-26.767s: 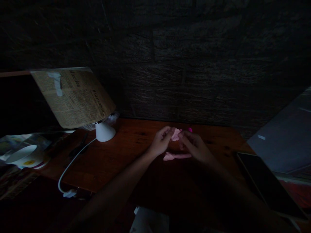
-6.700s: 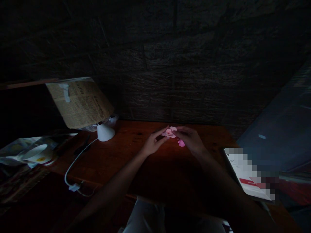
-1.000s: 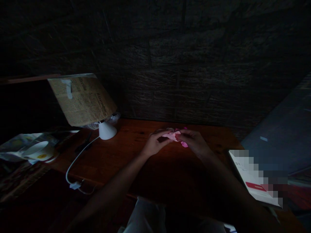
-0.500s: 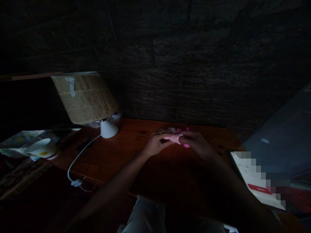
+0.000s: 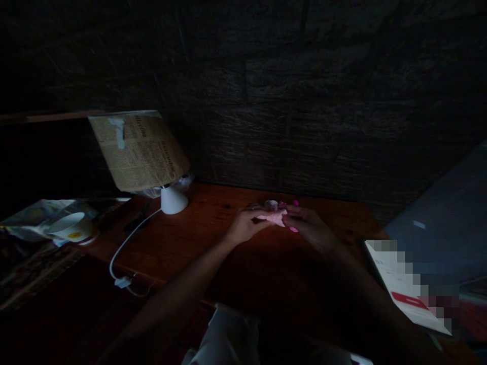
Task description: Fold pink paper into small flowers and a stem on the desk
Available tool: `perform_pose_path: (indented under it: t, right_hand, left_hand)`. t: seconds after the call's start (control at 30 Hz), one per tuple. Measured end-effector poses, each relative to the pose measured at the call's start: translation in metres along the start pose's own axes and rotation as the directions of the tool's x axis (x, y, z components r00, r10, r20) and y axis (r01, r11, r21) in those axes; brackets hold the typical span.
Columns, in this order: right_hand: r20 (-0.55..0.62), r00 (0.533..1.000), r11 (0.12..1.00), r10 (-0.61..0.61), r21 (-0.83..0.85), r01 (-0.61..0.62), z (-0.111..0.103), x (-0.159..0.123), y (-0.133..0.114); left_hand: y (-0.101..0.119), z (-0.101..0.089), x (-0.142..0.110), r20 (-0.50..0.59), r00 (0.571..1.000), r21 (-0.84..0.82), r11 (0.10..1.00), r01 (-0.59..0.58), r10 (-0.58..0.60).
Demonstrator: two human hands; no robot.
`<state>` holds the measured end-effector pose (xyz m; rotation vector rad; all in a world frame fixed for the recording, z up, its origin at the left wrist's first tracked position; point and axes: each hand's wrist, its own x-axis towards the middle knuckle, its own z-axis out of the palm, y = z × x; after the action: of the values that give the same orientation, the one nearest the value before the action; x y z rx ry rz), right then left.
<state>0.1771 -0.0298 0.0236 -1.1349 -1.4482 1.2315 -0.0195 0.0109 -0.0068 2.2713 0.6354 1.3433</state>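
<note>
A light pink piece, thin and crinkled like paper or cloth, is held between both hands over the wooden table. My left hand pinches its left end, with a ring showing on one finger. The fingers of my right hand close on its right side. Just behind lie a pale, clear-looking item and small bright pink bits. Another pink bit shows below the right fingers. In the dim light I cannot tell what these pieces are exactly.
A lamp with a newsprint shade and white base stands at the left of the wooden table, its white cord trailing over the front edge. Further left is a paper cup. A partly blurred white device or sheet lies right.
The view has shifted slightly, so the lamp and cup appear a little further right. Both hands keep hold of the pink piece, with the right fingers slightly shifted.
</note>
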Motion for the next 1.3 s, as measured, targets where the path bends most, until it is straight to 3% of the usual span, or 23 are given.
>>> perform_pose_path:
  t: [0.2, 0.37, 0.83, 1.1, 1.3]
  right_hand:
    - [-0.252, 0.968, 0.991, 0.019, -0.121, -0.051, -0.002, -0.006, -0.011]
    - [-0.136, 0.991, 0.969, -0.013, -0.248, -0.022, 0.006, -0.009, -0.017]
    - [-0.228, 0.974, 0.969, -0.005, -0.241, -0.052, 0.013, -0.005, -0.007]
    - [-0.227, 0.973, 0.978, -0.044, -0.208, -0.004, 0.014, -0.001, -0.001]
    - [-0.190, 0.980, 0.962, -0.052, -0.275, -0.002, 0.011, -0.004, -0.004]
  left_hand:
    - [-0.002, 0.002, 0.002, -0.115, 0.993, 0.084, 0.996, 0.028, -0.018]
    - [-0.008, 0.000, 0.000, -0.119, 0.992, 0.176, 0.984, -0.031, 0.053]
    - [-0.002, 0.007, -0.004, -0.076, 0.989, 0.199, 0.974, -0.106, 0.123]
    - [0.000, 0.007, -0.006, -0.108, 0.994, 0.157, 0.988, 0.005, 0.012]
    - [0.006, 0.011, -0.004, -0.074, 0.997, 0.116, 0.993, -0.008, 0.017]
